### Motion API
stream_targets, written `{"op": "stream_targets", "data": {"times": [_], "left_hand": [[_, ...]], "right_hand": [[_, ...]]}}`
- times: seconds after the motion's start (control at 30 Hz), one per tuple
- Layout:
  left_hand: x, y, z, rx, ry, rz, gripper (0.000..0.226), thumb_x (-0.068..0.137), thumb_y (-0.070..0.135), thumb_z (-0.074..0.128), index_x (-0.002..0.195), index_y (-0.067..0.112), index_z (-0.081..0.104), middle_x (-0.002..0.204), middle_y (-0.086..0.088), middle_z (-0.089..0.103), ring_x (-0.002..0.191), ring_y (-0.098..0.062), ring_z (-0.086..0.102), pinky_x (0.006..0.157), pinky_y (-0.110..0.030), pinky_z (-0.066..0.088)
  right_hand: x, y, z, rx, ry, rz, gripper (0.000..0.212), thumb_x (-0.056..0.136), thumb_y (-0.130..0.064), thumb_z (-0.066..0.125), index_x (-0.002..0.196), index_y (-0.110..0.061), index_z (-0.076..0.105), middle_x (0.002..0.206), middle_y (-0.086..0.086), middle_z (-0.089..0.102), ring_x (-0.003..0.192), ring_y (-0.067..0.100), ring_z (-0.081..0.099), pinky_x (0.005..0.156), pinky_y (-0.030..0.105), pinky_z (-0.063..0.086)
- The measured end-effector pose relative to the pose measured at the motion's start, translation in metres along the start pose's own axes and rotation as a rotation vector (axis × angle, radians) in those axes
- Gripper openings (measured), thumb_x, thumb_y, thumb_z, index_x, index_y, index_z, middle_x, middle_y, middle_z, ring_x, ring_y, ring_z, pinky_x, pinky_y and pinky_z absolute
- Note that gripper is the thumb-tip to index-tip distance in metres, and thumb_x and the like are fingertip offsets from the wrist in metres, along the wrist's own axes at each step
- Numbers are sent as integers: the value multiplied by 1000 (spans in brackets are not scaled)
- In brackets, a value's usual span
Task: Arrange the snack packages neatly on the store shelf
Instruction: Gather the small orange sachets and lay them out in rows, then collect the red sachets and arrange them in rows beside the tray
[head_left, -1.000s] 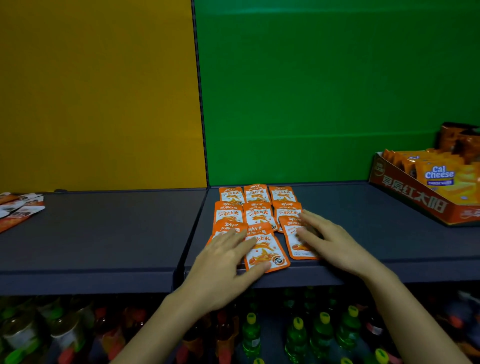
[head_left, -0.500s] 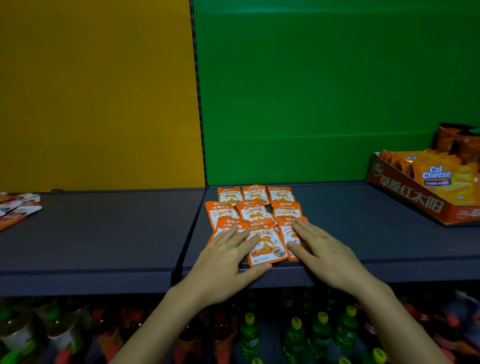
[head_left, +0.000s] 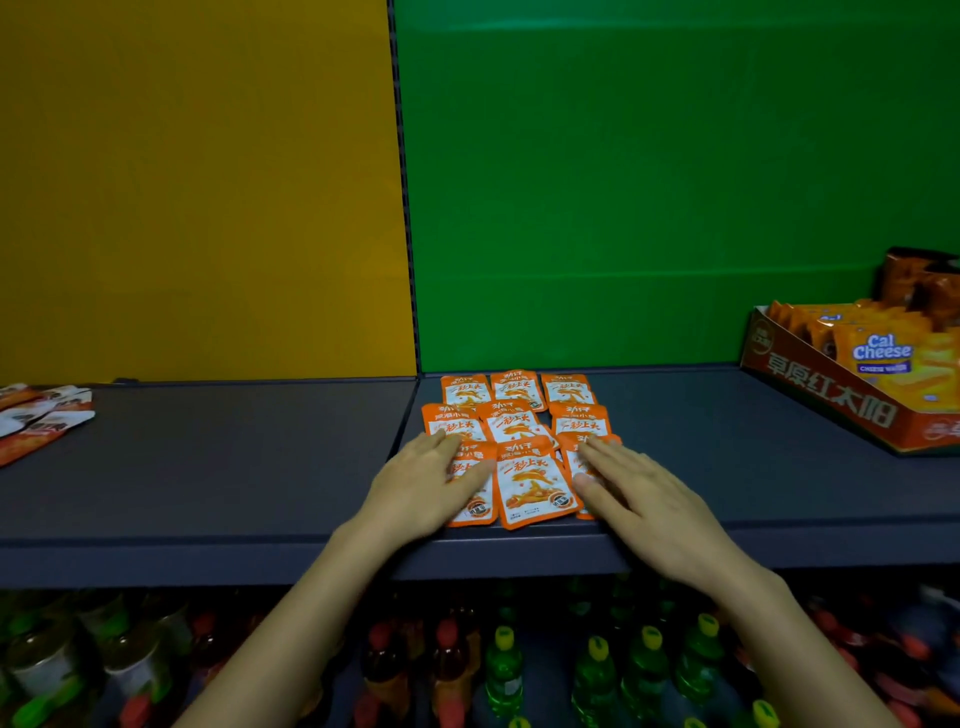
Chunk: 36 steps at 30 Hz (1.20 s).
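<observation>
Several small orange snack packets (head_left: 530, 480) lie flat in three rows on the dark grey shelf (head_left: 727, 467), at the left end of its green-backed section. My left hand (head_left: 426, 483) rests flat with straight fingers on the front-left packet. My right hand (head_left: 639, 493) lies flat on the front-right packet, hiding most of it. The front-middle packet shows between the two hands, slightly tilted.
A red display box (head_left: 841, 410) of Cal Cheese wafers stands at the right end of the shelf. A few other packets (head_left: 41, 421) lie at the far left of the yellow-backed section. Bottles (head_left: 597, 670) fill the shelf below.
Both hands slid the front-row packets closer together and slightly toward the back. The front row now sits tighter against the middle row.
</observation>
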<state>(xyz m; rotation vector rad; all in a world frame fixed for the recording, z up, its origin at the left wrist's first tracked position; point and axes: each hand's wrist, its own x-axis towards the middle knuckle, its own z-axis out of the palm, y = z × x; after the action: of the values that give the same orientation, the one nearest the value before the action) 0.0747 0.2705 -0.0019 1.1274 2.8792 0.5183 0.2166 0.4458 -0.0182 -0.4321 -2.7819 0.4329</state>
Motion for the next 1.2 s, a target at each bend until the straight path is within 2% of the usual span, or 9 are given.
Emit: {"op": "stream_targets", "data": {"times": [0.07, 0.17, 0.43, 0.53, 0.63, 0.73, 0.87, 0.97, 1.2], "left_hand": [[5, -3, 2, 1, -39, 3, 70, 93, 59, 32, 150, 20, 20, 158, 0, 18, 145, -18, 18, 116, -35, 18], [10, -4, 2, -12, -59, 18, 70, 93, 58, 33, 150, 20, 18, 159, 1, 14, 146, -18, 15, 117, -35, 15], [13, -8, 0, -70, -43, 67, 67, 94, 56, 33, 150, 21, 20, 159, 2, 13, 147, -14, 11, 118, -34, 8], [8, -15, -1, -142, 109, 67, 63, 94, 54, 35, 147, 21, 29, 156, 2, 26, 144, -14, 20, 117, -34, 16], [-4, -30, -12, -110, 312, 63, 48, 95, 45, 40, 136, 20, 46, 141, 3, 48, 131, -13, 39, 104, -29, 32], [-23, -54, -27, -21, 436, 41, 36, 97, 37, 42, 125, 19, 55, 128, 4, 58, 122, -15, 47, 95, -28, 34], [-54, -102, -48, 12, 465, -17, 31, 97, 36, 43, 118, 20, 59, 117, 4, 63, 111, -15, 55, 86, -29, 41], [-79, -147, -64, 34, 466, -74, 29, 96, 38, 44, 114, 22, 60, 113, 6, 63, 107, -14, 57, 81, -29, 43], [-153, -276, -113, 101, 495, -194, 26, 93, 40, 47, 106, 23, 61, 106, 7, 66, 102, -14, 60, 79, -32, 47]], "right_hand": [[0, 0, 0, -12, -5, -2, 103, 63, -86, 1, 148, -32, 23, 157, -15, 18, 144, 0, 13, 115, 20, 8], [0, 3, 2, -42, 11, 0, 122, 47, -93, -11, 148, -34, 23, 157, -15, 17, 144, 2, 14, 115, 22, 10], [2, 2, 4, -18, 17, 7, 125, 46, -94, -13, 148, -32, 22, 157, -14, 16, 145, 3, 12, 117, 24, 6], [5, -6, -3, 23, 28, -7, 108, 57, -89, 4, 148, -32, 23, 157, -12, 18, 145, 4, 12, 117, 24, 5], [11, -30, -10, 11, 63, -94, 69, 87, -67, 29, 146, -32, 27, 156, -13, 22, 144, 4, 16, 115, 22, 12], [21, -67, -10, 12, 95, -203, 50, 94, -46, 42, 141, -30, 39, 149, -13, 36, 138, 6, 29, 110, 23, 23], [36, -128, 9, 24, 87, -346, 49, 91, -52, 41, 133, -29, 48, 140, -11, 48, 132, 10, 41, 107, 28, 32], [47, -178, 29, 42, 56, -408, 43, 93, -47, 44, 132, -29, 49, 138, -11, 50, 130, 12, 43, 107, 32, 35], [61, -312, 86, 79, -32, -435, 40, 93, -50, 40, 131, -37, 47, 135, -19, 48, 122, 9, 48, 93, 33, 41]]}}
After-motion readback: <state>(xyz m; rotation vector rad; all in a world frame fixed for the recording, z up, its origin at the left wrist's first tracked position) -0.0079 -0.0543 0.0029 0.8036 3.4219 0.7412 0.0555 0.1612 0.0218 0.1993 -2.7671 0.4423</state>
